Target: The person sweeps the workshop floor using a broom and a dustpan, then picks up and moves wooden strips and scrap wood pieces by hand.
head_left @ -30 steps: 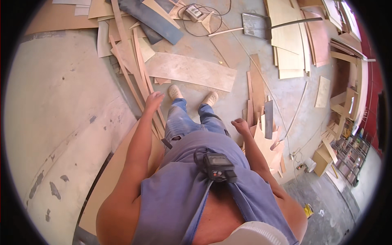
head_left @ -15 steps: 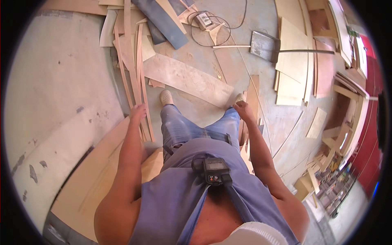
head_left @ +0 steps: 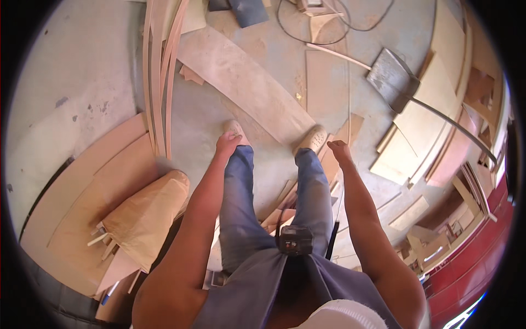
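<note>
My left hand (head_left: 227, 145) hangs in front of my left shoe (head_left: 234, 131), its fingers loosely curled and closed. No object shows in it. My right hand (head_left: 341, 151) is held to the right of my right shoe (head_left: 312, 140). Its fingers are bent inward against the thumb, with nothing seen between them. Neither hand touches any of the wood around me. Beyond my shoes a long pale board (head_left: 246, 82) lies slantwise on the floor. Several thin wooden strips (head_left: 159, 82) lie ahead of my left hand.
A metal dustpan (head_left: 392, 79) with a long handle lies at the right, beside stacked plywood sheets (head_left: 422, 120). A black cable (head_left: 282, 24) loops on the floor ahead. At the left a brown paper-like sack (head_left: 145, 216) stands by curved-looking boards (head_left: 71, 219).
My view has shifted and turned, and my feet have changed position. My left hand has left the place beside the strips and is now by my left shoe. The sack has come into sight.
</note>
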`<action>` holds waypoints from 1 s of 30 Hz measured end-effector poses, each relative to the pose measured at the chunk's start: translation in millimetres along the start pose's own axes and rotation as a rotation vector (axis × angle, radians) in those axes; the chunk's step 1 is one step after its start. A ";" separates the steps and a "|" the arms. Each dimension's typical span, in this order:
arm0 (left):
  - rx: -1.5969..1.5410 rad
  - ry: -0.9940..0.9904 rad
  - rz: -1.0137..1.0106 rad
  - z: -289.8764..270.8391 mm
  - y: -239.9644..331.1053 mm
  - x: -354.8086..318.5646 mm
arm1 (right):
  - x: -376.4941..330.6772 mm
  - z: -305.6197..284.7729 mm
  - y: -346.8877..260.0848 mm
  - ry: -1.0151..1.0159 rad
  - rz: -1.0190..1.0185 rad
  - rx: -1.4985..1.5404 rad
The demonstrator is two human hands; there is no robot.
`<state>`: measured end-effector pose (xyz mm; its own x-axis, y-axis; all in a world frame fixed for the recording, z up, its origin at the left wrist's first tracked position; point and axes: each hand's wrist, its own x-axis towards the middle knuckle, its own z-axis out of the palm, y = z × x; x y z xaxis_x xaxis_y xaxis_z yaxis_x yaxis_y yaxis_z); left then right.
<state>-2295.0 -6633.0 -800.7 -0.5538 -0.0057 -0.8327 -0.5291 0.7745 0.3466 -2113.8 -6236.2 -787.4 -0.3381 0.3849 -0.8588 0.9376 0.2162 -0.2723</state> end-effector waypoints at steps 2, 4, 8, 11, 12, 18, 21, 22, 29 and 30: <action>0.101 0.060 -0.046 27.4 -30.9 43.4 | 44.8 17.3 24.9 0.019 0.015 -0.011; -0.166 0.159 -0.155 14.3 -76.7 91.4 | 82.3 51.1 -1.5 -0.021 -0.041 -0.022; -0.305 0.109 -0.216 58.0 -66.3 140.1 | 144.0 50.5 28.0 0.094 -0.002 -0.186; -0.437 0.161 -0.309 69.1 -58.7 168.7 | 193.4 44.4 40.2 0.148 -0.033 -0.326; -0.472 0.234 -0.322 70.0 -57.3 177.5 | 208.0 42.4 43.5 0.151 -0.017 -0.266; -0.670 0.171 -0.378 71.2 -43.4 214.3 | 268.5 36.4 51.5 0.215 0.071 -0.127; -0.734 0.128 -0.356 77.4 -28.4 232.7 | 285.4 29.9 57.8 0.236 0.135 -0.065; -0.754 0.151 -0.314 81.6 -20.9 238.6 | 291.0 27.7 59.0 0.261 0.124 0.021; -0.947 0.297 -0.332 72.9 -50.2 264.6 | 289.6 79.2 17.3 0.437 0.208 0.006; -1.060 0.264 -0.322 71.0 -53.8 262.6 | 288.3 81.7 14.5 0.442 0.208 -0.063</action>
<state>-2366.3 -6631.3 -1068.6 -0.3453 -0.3378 -0.8756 -0.8787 -0.2113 0.4280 -2191.0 -6195.5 -1074.4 -0.1587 0.7663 -0.6225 0.9869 0.1425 -0.0762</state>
